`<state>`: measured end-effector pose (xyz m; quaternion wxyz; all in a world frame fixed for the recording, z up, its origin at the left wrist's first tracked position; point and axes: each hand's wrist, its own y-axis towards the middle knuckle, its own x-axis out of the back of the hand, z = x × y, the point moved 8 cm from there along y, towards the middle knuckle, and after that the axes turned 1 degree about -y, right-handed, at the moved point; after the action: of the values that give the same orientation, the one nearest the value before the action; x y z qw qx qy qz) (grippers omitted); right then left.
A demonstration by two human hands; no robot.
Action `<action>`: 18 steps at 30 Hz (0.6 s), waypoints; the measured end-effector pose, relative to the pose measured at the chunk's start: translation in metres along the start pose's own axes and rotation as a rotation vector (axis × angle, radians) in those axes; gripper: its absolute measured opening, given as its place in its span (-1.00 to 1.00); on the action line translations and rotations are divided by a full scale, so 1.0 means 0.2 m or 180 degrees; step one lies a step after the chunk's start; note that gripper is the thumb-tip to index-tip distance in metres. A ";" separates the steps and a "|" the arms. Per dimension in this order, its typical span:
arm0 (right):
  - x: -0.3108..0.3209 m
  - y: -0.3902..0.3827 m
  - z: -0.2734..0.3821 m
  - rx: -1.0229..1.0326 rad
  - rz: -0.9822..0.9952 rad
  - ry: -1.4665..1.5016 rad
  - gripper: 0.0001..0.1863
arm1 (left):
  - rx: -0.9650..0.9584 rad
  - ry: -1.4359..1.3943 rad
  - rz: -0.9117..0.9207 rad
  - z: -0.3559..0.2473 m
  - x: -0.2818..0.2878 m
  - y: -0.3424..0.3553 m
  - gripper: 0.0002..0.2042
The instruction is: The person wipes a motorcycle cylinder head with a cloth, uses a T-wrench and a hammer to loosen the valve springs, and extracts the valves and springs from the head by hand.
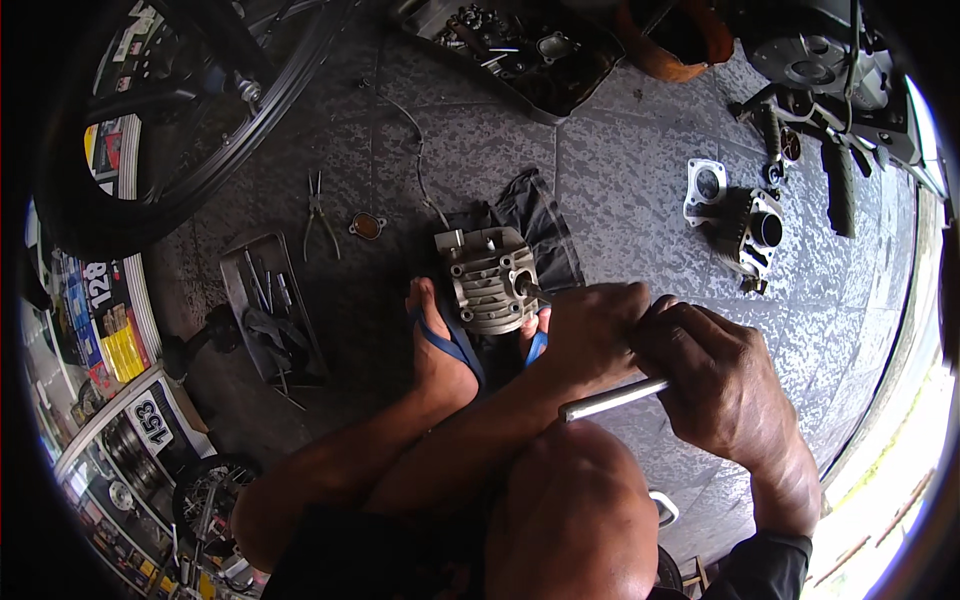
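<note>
A silver finned engine cylinder head rests on black cloth between my feet in blue sandals. A metal tool shaft enters a hole on the head's right side. My left hand is closed around this tool, hiding most of it, just right of the head. My right hand is closed on a steel bar handle that sticks out toward the lower left, above my bent knee. The two hands meet at the fingers; where the bar joins the shaft is hidden.
Pliers, an oval part and a tool tray lie left. A parts tray, orange container and motorbike engine are ahead. A gasket and cylinder block lie right; a wheel stands upper left.
</note>
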<state>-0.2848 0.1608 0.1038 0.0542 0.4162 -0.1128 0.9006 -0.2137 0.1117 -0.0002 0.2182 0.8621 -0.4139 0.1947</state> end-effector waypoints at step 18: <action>0.04 0.16 -0.08 -0.1282 0.0336 0.0135 -0.10 | 0.0026 -0.0129 0.0163 -0.09 0.03 0.10 -0.65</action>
<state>-0.3087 0.1349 0.0952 0.0914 0.3715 -0.3111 0.8700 -0.2283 0.1064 0.0217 0.2012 0.8559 -0.4393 0.1844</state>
